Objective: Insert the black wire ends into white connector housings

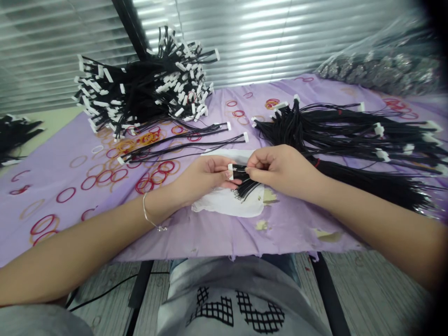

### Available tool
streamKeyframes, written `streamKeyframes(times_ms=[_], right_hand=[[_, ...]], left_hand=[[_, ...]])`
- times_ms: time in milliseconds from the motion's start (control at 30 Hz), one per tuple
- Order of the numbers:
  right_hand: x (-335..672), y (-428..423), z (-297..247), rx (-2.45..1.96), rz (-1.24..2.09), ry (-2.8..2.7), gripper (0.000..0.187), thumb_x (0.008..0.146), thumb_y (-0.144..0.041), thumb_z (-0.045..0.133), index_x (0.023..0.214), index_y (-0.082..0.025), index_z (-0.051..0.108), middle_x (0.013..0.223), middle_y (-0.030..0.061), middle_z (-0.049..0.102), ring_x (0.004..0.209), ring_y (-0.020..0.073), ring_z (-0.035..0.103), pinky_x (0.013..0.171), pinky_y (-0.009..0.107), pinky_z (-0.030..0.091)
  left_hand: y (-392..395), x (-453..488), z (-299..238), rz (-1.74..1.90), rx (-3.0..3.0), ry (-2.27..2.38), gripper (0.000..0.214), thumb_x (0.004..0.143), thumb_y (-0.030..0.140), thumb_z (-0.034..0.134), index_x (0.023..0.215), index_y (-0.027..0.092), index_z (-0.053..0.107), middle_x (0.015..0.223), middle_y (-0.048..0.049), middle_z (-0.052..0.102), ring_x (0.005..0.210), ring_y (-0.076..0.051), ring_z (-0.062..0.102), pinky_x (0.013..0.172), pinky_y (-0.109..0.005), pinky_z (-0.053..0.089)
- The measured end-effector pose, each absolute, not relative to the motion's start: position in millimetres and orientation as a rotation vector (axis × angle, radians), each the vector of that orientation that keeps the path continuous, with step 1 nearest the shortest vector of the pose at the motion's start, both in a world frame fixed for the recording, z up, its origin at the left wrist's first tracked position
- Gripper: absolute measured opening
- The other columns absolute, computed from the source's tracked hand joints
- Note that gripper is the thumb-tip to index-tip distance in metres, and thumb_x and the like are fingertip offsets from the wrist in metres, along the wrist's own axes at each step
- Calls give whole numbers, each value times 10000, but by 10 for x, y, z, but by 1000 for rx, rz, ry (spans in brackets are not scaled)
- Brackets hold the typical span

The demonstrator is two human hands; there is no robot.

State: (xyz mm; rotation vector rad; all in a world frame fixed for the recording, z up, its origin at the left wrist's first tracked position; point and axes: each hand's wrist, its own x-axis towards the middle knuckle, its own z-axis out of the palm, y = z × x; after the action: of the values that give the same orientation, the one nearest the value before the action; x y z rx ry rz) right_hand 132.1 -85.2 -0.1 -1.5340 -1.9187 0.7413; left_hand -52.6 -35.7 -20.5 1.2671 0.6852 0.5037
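Note:
Over a white cloth (241,211) near the table's front edge, my left hand (201,179) pinches a small white connector (230,171) between thumb and fingers. Close on its right, my right hand (283,169) is closed, thumb against forefinger, on a black wire (239,168) that runs to the connector. Below the fingertips, a small fan of black wires with metal ends (248,187) hangs over the cloth. How the wire sits in the connector is too small to tell.
A tall heap of black cables with white connectors (140,88) stands at the back left. Bundled black wires (336,135) lie at right. Red and yellow rubber bands (105,176) litter the purple tablecloth (196,240). A clear plastic bag (381,65) sits at the back right.

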Motion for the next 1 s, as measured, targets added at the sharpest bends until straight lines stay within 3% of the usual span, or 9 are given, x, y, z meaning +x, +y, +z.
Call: streamKeyframes(times_ms=[1000], right_hand=[[1313,-811,-88,-1453,717,-1956,162,752,-248,533,691,-121,614,525,-21,486,466,54,380,460,196,279]], left_hand=[[-377,-500,-173,484,1309,704,140,747,89,610,882,82,645,780,-39,670,745,-108,652,725,-223,530]])
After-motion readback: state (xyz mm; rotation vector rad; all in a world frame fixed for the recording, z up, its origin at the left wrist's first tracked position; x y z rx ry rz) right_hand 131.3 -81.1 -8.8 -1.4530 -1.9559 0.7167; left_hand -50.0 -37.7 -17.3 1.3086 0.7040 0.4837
